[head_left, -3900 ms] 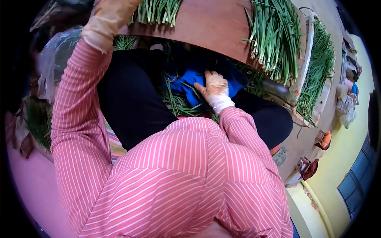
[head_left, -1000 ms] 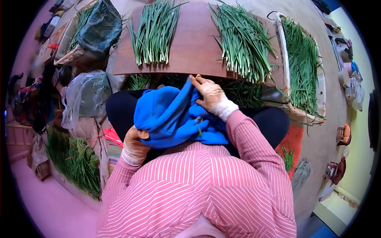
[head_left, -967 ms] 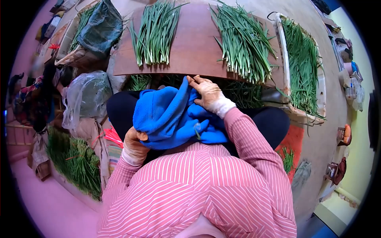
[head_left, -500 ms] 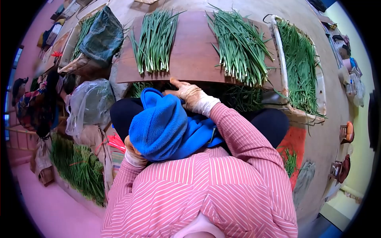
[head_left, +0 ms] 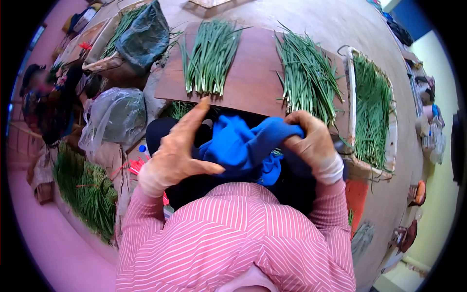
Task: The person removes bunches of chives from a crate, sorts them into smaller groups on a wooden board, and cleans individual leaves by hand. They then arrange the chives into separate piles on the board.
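A bunched blue cloth (head_left: pixel 233 146) lies across my lap. My right hand (head_left: pixel 311 138) pinches its right end, just in front of the wooden board (head_left: pixel 253 68). To the left of the cloth my left hand (head_left: pixel 177 148) is spread, thumb and fingers wide apart, with nothing held between them. Its fingertips reach toward the board's front edge. On the board rest two bunches of green stalks, the left bunch (head_left: pixel 211 58) and the right bunch (head_left: pixel 309 73), their pale ends toward me.
A white crate of green stalks (head_left: pixel 372 112) stands at the right, another crate (head_left: pixel 104 63) with a dark green bag (head_left: pixel 143 41) at the upper left. A clear plastic bag (head_left: pixel 114 117) and more stalks (head_left: pixel 90 192) lie left. Another person (head_left: pixel 48 107) is at the far left.
My left hand has come off the cloth and opened at the left. My right hand has moved right and now grips the cloth, which has spread out and shifted right.
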{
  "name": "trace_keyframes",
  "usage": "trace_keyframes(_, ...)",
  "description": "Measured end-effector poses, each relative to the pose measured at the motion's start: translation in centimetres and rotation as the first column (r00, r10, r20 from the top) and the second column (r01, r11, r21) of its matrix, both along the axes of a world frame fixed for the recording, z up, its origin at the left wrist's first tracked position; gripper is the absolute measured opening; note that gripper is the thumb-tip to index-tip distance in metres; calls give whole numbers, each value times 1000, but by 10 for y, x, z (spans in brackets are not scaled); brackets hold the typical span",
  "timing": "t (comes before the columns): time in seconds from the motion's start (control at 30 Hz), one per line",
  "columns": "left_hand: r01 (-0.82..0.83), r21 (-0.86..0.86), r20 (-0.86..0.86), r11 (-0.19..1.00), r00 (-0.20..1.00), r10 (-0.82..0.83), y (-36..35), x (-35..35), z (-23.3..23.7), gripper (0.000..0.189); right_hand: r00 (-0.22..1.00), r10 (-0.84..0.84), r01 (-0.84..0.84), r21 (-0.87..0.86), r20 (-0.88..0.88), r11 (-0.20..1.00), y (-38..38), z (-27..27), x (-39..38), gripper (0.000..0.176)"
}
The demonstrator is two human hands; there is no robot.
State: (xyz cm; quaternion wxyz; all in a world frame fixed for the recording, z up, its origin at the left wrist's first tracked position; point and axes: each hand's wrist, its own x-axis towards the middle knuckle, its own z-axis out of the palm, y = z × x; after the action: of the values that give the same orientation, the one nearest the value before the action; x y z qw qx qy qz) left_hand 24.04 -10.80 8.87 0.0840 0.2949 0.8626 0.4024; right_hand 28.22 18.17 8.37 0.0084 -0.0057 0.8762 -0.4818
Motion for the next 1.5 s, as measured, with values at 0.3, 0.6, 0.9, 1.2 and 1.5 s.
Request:
trace_keyframes(0.3,-362,437,723,824,686,-82,67,-22,-51,30,925,-11,-52,-153,-380,987,-63,-16,-23,86)
trace_keyframes(0.6,37,300,693,953,677,-245,13,-112,-18,51,978,-205,150,-563,-36,813,-71,-65,-69,76)
trace_keyframes(0.9,-509,-348,-24,787,844,535,-1,-274,-165,114,932,108,77,481,-345,873,-108,-65,-164,79)
trace_keyframes(1.2,-360,-395,-89,845,931,355,25,-287,-175,102,959,272,-49,905,-76,423,-165,-139,-203,43)
trace_keyframes(1.5,-346,-324,-146,881,938,314,30,-284,-180,98,899,397,-352,842,184,408,-173,-121,-156,34)
